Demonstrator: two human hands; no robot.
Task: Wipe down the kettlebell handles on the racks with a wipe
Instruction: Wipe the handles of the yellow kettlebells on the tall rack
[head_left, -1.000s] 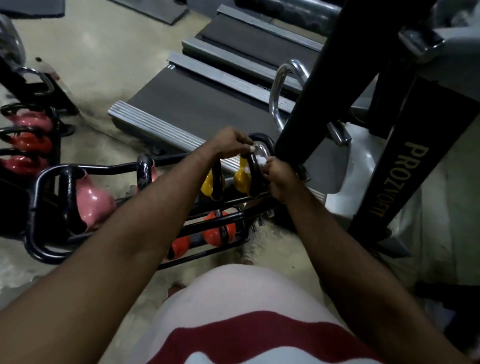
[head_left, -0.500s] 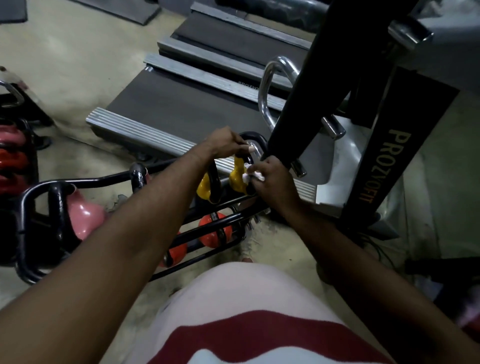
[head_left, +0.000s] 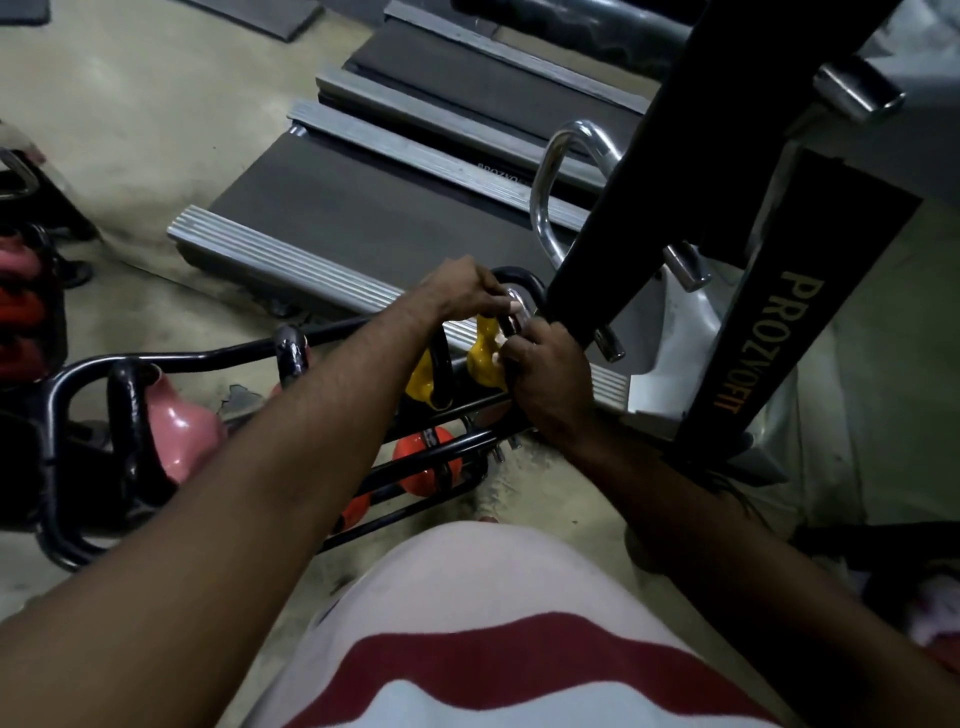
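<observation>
Two yellow kettlebells stand at the right end of a black tube rack (head_left: 171, 358). On the right yellow kettlebell (head_left: 483, 358), my left hand (head_left: 465, 293) grips the top of the black handle. My right hand (head_left: 548, 364) is curled round the handle's right side with a white wipe (head_left: 501, 340) pressed under the fingers; only a small edge of the wipe shows. The left yellow kettlebell (head_left: 421, 382) is partly hidden behind my left forearm. A pink kettlebell (head_left: 182, 431) sits further left on the rack, and orange kettlebells (head_left: 426, 462) sit on the lower tier.
A treadmill deck (head_left: 363, 218) lies just behind the rack. A black machine upright (head_left: 639, 171) and a panel marked PROZYOFIT (head_left: 758, 338) stand close to my right hand. Another rack with pink and red kettlebells (head_left: 21, 291) is at the far left.
My right hand has slid down the right side of the yellow kettlebell's handle with the wipe. My left hand has kept its grip on top. The view has shifted slightly.
</observation>
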